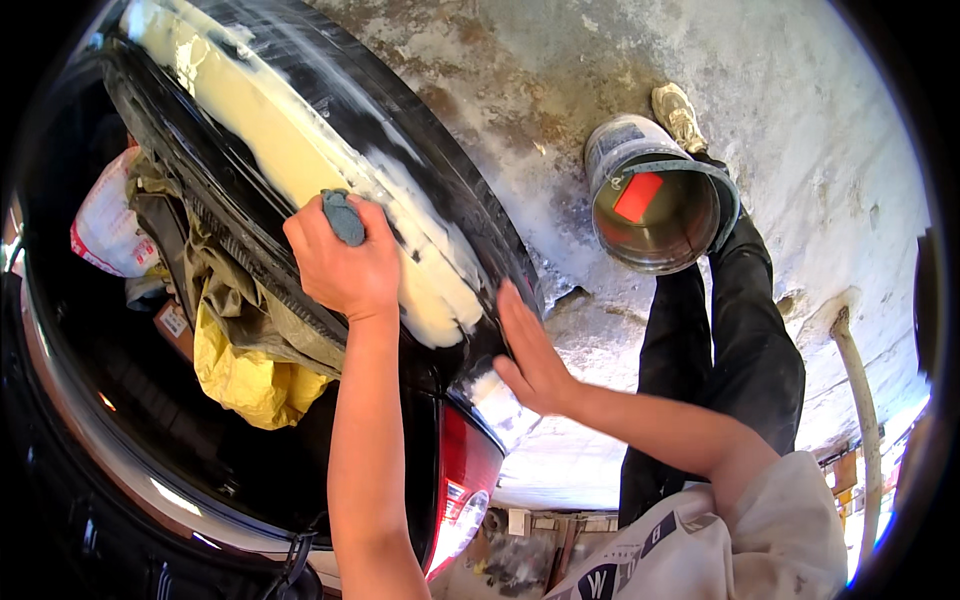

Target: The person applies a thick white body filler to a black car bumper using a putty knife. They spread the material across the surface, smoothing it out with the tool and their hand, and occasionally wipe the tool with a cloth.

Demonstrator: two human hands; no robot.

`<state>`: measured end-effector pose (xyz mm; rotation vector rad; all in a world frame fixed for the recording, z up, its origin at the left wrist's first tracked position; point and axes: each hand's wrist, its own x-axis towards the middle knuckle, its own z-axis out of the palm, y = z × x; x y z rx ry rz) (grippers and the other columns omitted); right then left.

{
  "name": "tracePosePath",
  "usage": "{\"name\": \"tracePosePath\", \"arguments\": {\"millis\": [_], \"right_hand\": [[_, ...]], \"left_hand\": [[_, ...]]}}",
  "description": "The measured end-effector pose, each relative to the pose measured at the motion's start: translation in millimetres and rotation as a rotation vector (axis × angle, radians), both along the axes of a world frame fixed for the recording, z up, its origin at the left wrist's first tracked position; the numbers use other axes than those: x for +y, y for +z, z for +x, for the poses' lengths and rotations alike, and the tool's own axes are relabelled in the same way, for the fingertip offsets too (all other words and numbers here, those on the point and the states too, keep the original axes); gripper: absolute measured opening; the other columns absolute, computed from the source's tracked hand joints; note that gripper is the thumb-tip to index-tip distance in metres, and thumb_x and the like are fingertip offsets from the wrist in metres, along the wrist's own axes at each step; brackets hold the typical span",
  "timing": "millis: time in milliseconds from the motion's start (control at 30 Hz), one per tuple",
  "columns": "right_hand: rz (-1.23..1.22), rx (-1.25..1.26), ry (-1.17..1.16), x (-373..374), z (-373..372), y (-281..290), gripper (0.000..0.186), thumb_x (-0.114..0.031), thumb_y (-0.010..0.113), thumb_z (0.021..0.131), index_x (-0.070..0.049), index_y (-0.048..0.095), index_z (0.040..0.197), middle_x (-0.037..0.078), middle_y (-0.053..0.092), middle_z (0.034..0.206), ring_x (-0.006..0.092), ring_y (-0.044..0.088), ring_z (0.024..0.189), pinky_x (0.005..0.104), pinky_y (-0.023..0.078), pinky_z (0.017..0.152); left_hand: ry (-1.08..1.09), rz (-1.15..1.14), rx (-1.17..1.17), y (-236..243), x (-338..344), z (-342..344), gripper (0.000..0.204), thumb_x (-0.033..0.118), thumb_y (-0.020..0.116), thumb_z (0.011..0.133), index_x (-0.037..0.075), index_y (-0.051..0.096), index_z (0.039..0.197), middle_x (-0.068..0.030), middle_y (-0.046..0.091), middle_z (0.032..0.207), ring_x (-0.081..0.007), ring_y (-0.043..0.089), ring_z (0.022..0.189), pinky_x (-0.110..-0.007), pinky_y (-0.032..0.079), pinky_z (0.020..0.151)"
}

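1. A black car fills the frame's left.
2. Its cream patch runs from upper left to middle.
3. A bucket sits upper right.
4. Right hand, center: grip loose, holding nothing.
5. Left hand, left of center: grip squeezing a gray block.

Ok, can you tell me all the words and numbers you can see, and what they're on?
Light shirt: pale letters on dark squares, which I won't copy out.
White-and-red bag: red print, too small to read.
Brown box: white label, too small to read.
Red-and-clear tail light: pale patches, maybe a marking or a reflection; I can't tell.
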<state>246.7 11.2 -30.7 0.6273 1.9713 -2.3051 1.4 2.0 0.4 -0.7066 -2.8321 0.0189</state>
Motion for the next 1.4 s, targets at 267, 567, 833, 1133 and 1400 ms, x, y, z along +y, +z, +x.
{"name": "tracePosePath", "arguments": {"millis": [267,567,833,1133,1400], "right_hand": [[0.06,0.01,-0.008,-9.6,-3.9,0.2,0.081,-0.034,0.048,0.103,0.009,0.009,0.159,0.031,0.011,0.166,0.0448,0.013,0.155,0.0492,0.013,0.125],[0.085,-0.026,0.006,-13.4,6.7,6.4,0.085,-0.034,0.052,0.101,0.009,0.007,0.159,0.033,0.01,0.165,0.0467,0.011,0.154,0.0508,0.013,0.125],[0.038,-0.02,0.051,-9.5,12.9,12.5,0.084,-0.036,0.048,0.103,0.009,0.006,0.159,0.034,0.011,0.164,0.0478,0.012,0.154,0.0515,0.014,0.125],[0.034,-0.021,0.026,-12.6,12.0,6.0,0.082,-0.033,0.049,0.102,0.01,0.008,0.159,0.033,0.011,0.165,0.0475,0.012,0.154,0.0507,0.014,0.125],[0.006,0.018,-0.077,20.2,-55.8,-3.8,0.078,-0.03,0.047,0.103,0.009,0.009,0.159,0.03,0.01,0.166,0.0437,0.011,0.155,0.0474,0.012,0.126]], "left_hand": [[0.037,-0.042,-0.04,4.4,-1.3,3.3,0.028,0.028,0.067,0.089,0.007,0.063,0.107,-0.0097,0.062,0.106,-0.0374,0.065,0.092,-0.047,0.054,0.073],[0.039,-0.022,-0.053,3.5,-0.4,2.8,0.027,0.028,0.067,0.089,0.008,0.063,0.107,-0.0097,0.061,0.106,-0.037,0.065,0.091,-0.047,0.054,0.072],[0.035,-0.023,-0.036,2.3,-2.2,1.6,0.028,0.028,0.067,0.088,0.008,0.063,0.107,-0.0096,0.062,0.106,-0.0368,0.065,0.09,-0.047,0.054,0.072],[0.037,-0.005,-0.053,2.1,-2.1,1.7,0.03,0.029,0.067,0.088,0.007,0.063,0.108,-0.0099,0.062,0.105,-0.0369,0.065,0.091,-0.047,0.054,0.072],[0.039,-0.023,-0.046,2.0,-2.2,3.2,0.029,0.029,0.068,0.09,0.007,0.063,0.107,-0.0104,0.062,0.104,-0.0365,0.065,0.091,-0.047,0.054,0.073]]}}
